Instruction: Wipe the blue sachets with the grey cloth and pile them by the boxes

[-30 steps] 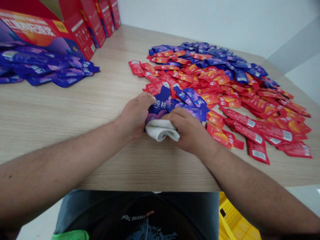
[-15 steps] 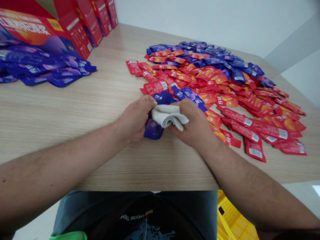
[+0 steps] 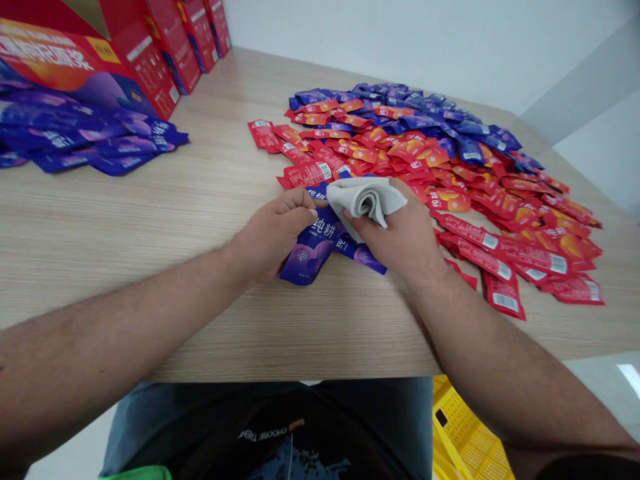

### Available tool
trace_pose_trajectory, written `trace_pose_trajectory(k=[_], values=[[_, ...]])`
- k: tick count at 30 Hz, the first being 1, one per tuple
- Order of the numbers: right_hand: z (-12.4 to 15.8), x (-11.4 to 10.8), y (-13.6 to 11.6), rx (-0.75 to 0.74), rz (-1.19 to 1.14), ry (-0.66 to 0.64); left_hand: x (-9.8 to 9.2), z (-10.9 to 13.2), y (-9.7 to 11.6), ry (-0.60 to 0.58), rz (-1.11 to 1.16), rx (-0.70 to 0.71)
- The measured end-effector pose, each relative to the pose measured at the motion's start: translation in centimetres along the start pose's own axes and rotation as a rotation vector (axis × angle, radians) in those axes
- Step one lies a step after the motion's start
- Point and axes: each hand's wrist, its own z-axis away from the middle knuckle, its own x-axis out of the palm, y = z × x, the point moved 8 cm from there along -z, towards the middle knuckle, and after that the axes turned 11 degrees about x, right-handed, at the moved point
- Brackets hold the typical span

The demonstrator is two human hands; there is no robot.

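My left hand (image 3: 275, 233) is closed on the edge of a purple pouch (image 3: 313, 250), its thumb and forefinger pinching near the top. In my right hand (image 3: 405, 237) is a folded whitish cloth (image 3: 367, 199), gripped with its rolled edge facing me. Beneath the cloth another purple pouch (image 3: 363, 255) sticks out, slanting toward the lower right; whether my right fingers touch it is hidden. Just beyond both hands, red and orange pouches (image 3: 305, 175) lie in a spread heap.
Purple pouches (image 3: 445, 110) top the far side of the heap. At the left, a pile of purple pouches (image 3: 90, 137) lies before an open red box (image 3: 115, 73), with more red boxes (image 3: 173, 47) behind. A yellow basket (image 3: 467, 433) stands below the table's front edge.
My right hand with the cloth has moved up and to the right, away from my left hand. More of the held pouch's front shows, and a second purple pouch shows beside it.
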Motion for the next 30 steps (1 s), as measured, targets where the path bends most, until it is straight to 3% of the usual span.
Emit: trace_pose_trajectory(k=[8,13,18,23,27,30], values=[[-0.3,0.1,0.5,0.007,-0.018,-0.006,0.0,0.2,0.2,0.04,0.01,-0.015],[0.8,0.6,-1.1,-0.06,-0.028,0.009,0.0,0.2,-0.6,0.06,0.084,-0.073],[2.5,2.6,-3.7,-0.224,-0.157,-0.23,-0.7,-0.3,-1.2,0.164,0.174,-0.135],[1.7,1.7,-1.9,-0.067,-0.074,-0.063,-0.7,-0.3,-1.0,0.223,0.241,-0.131],[2.6,3.1,-3.6,-0.2,-0.13,-0.286,-0.5,-0.1,-1.0,0.184,0.209,-0.138],[2.5,2.3,-3.4,-0.142,-0.104,-0.194,-0.7,-0.1,-0.9,0.207,0.204,-0.136]])
